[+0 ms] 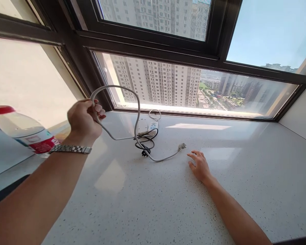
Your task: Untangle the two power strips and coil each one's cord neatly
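Speckled and white, the table (153, 204) spans the foreground. The right hand (200, 166), fingers loosely parted and holding nothing, is just beside a pale plug (182, 146); its grey cable (138, 109) loops up to the left hand (84, 117), fingers closed around it. Farther off: white power strip (153, 126), then window (168, 85).
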Tool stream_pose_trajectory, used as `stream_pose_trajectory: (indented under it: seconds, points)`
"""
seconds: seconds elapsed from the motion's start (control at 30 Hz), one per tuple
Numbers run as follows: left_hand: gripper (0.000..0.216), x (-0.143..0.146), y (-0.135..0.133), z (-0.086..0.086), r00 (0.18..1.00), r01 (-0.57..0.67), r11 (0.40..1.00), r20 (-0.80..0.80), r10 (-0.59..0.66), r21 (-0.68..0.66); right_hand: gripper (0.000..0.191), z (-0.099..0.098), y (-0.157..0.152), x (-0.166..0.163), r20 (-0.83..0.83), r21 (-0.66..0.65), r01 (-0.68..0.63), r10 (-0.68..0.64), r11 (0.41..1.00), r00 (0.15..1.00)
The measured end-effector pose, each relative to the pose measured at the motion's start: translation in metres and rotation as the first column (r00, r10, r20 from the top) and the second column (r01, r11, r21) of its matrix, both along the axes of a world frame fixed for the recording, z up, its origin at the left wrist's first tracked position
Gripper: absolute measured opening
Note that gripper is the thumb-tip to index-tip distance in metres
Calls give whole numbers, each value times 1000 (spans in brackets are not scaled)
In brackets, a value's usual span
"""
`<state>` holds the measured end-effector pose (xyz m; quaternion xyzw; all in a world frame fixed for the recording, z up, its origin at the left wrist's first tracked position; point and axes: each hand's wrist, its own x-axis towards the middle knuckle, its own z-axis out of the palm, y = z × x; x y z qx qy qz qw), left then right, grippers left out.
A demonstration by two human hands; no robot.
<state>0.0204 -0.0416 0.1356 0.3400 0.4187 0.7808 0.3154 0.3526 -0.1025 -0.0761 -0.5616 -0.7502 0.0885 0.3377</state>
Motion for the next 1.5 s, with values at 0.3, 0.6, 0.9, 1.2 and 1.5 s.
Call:
stream_pose_trajectory:
  seconds: [0.3, 0.6, 0.9, 1.2, 1.5]
  points:
    - [32, -29, -12, 22, 806, 208, 920, -475, -354, -333, 33, 1, -1, -2, -21, -78, 0, -1, 997, 1000]
    - [49, 42, -14, 63, -302, -204, 890, -838, -454, -409, 30, 0, -1, -1, -92, -32, -24, 21, 999, 995]
    - [15, 83, -9, -48, -717, -309, 903, -551, -427, -298, 25, -4, 1, -1, -140, 10, -35, 36, 999, 990]
    - [17, 20, 18, -87, -545, -208, 643, -459, -702, -737, 22, 2, -2, -4, -119, -44, -23, 18, 999, 993]
    - [23, 6, 21, -33, 406, -89, 826, -778, -480, -556, 22, 3, -2, -3, -156, -50, -40, 32, 998, 987]
